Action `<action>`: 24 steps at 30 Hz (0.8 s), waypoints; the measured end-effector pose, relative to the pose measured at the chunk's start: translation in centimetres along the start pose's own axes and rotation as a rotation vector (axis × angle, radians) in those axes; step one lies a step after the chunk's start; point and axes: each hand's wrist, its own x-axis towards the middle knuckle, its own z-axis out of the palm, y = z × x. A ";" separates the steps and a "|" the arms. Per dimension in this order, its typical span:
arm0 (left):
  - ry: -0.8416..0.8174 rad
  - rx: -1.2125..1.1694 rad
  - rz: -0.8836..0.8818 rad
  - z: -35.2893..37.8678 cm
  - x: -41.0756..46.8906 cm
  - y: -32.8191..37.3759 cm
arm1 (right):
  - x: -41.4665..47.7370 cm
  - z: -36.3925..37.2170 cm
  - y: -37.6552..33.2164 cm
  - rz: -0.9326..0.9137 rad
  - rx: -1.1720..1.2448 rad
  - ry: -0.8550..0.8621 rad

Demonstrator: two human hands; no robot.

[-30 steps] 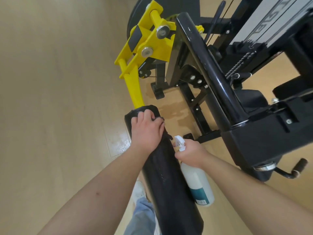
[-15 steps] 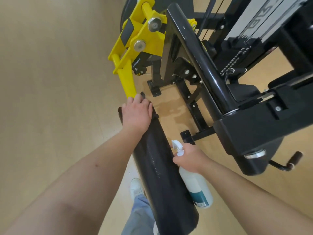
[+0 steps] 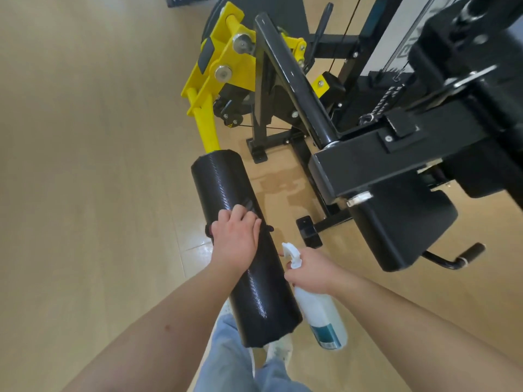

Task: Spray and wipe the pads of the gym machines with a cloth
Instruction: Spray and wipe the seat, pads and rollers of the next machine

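Left hand [image 3: 236,239], flat on dark cloth [image 3: 210,230], slid from far end to mid black cylindrical roller pad [image 3: 226,188]; right hand [image 3: 308,271] gripped white spray bottle [image 3: 322,315]. Wipe judged half-done.

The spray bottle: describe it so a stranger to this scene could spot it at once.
From the black gym machine, follow the yellow arm down to the long black roller pad. Right of the pad's near end, the right hand grips the spray bottle. It is white with a teal label, unlike the dark parts around it.
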 end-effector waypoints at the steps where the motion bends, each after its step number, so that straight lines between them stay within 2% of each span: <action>1: -0.015 0.003 0.005 0.0 -1.0 0.5 | -0.5 0.1 0.5 0.000 -0.017 0.009; 7: -0.125 0.018 0.041 -0.4 -7.8 3.5 | -3.3 0.7 2.5 -0.049 -0.113 0.059; 12: -0.380 0.107 0.050 -1.4 -12.6 5.8 | -5.6 1.4 3.2 -0.087 -0.116 0.081; 18: -0.537 -0.030 0.137 -3.7 -15.3 5.9 | -7.2 3.6 3.8 -0.099 -0.116 0.030; 20: -0.567 -0.073 0.166 -4.4 -15.3 5.4 | -7.5 4.2 3.8 -0.079 -0.113 0.002; 24: -0.505 -0.170 0.058 -5.4 -14.7 4.1 | -7.9 5.1 3.5 -0.009 -0.057 -0.017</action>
